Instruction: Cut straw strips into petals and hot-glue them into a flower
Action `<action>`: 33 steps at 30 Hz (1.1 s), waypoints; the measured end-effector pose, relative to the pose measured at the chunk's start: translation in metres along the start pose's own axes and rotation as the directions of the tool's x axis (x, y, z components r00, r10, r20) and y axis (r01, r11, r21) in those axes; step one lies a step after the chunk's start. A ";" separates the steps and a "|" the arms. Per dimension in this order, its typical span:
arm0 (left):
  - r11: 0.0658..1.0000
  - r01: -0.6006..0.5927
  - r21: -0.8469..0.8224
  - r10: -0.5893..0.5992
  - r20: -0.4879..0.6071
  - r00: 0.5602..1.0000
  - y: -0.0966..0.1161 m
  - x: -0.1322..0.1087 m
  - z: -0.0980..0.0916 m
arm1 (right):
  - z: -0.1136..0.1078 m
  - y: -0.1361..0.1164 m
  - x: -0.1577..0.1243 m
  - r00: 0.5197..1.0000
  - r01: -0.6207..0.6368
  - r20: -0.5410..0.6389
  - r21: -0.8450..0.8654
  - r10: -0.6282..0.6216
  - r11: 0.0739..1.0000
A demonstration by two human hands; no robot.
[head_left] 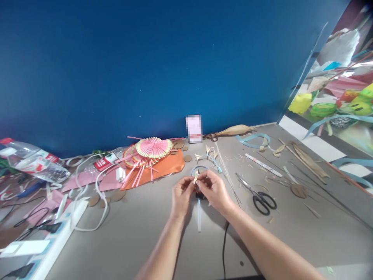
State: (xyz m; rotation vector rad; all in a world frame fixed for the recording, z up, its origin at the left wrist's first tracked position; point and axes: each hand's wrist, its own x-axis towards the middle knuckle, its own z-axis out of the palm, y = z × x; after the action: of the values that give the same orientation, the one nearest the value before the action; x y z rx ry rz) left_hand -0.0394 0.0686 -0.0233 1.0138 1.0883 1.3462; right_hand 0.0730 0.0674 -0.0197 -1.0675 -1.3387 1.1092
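Observation:
My left hand [184,192] and my right hand [212,190] meet above the middle of the table. Their thumbs and fingers pinch a small cream-coloured, petal-like piece [196,178] from both sides. Just behind the fingertips shows part of a blue-grey ring [199,168]. Below the hands lies a translucent glue stick [199,217], its far end at a black part mostly hidden by my fingers. Behind my right hand is a thin blue-wrapped band with small cream flowers [210,152]. To the right rest black-handled scissors [260,199], their blades slightly parted.
Folded pink paper fans [154,147] lie on orange paper [171,167] at left. Plastic bottles [32,159], white cables and a power strip [65,229] crowd the left side. A marker [264,165], dry husks [311,161] and blue ribbon [252,140] lie right. A blue wall [163,70] stands behind.

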 end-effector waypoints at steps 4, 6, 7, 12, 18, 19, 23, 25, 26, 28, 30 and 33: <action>0.998 -0.036 0.056 0.035 0.008 0.999 0.002 -0.002 0.000 | -0.002 -0.001 0.001 1.000 0.002 0.016 0.007 -0.002 1.000; 0.994 -0.054 0.091 0.054 -0.004 0.999 0.003 -0.003 0.001 | -0.003 -0.002 0.001 1.000 0.007 0.026 0.010 -0.007 1.000; 0.992 -0.066 0.110 0.067 -0.011 0.998 0.004 -0.003 0.001 | -0.004 -0.002 0.001 0.999 0.010 0.031 0.014 -0.011 1.000; 0.975 -0.106 0.193 0.111 -0.013 0.994 0.004 -0.004 0.000 | -0.006 -0.005 0.000 0.996 0.025 0.081 0.040 -0.029 0.999; 0.996 -0.046 0.079 0.044 0.025 0.999 0.002 -0.003 -0.001 | -0.009 -0.007 0.002 0.996 0.006 0.090 0.057 -0.011 0.998; 1.000 0.002 0.017 -0.002 0.039 0.999 0.002 -0.003 -0.001 | -0.010 -0.008 0.003 0.996 0.011 0.086 0.054 -0.016 0.998; 0.955 0.228 -0.191 -0.204 0.141 0.969 0.005 0.000 -0.003 | -0.017 -0.011 0.006 0.987 -0.005 0.163 0.063 -0.006 0.998; 0.925 0.306 -0.224 -0.265 0.195 0.944 0.005 0.001 -0.005 | -0.021 -0.011 0.007 0.967 -0.046 0.253 0.109 0.017 0.993; 0.914 0.333 -0.230 -0.286 0.217 0.933 0.005 0.002 -0.006 | -0.022 -0.010 0.008 0.955 -0.073 0.296 0.139 0.029 0.988; 0.900 0.364 -0.239 -0.308 0.243 0.920 0.005 0.003 -0.007 | -0.023 -0.008 0.009 0.936 -0.126 0.348 0.195 0.052 0.973; 0.893 0.372 -0.252 -0.312 0.250 0.917 0.004 0.003 -0.008 | -0.023 -0.006 0.009 0.932 -0.169 0.353 0.226 0.081 0.959; 0.888 0.367 -0.277 -0.304 0.245 0.921 0.003 0.004 -0.008 | -0.020 -0.003 0.009 0.947 -0.201 0.295 0.232 0.128 0.952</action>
State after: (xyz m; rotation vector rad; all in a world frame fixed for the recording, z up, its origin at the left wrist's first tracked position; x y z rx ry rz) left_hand -0.0481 0.0718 -0.0217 0.6635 0.8197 1.0688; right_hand 0.0926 0.0768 -0.0145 -0.8645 -1.2882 1.5612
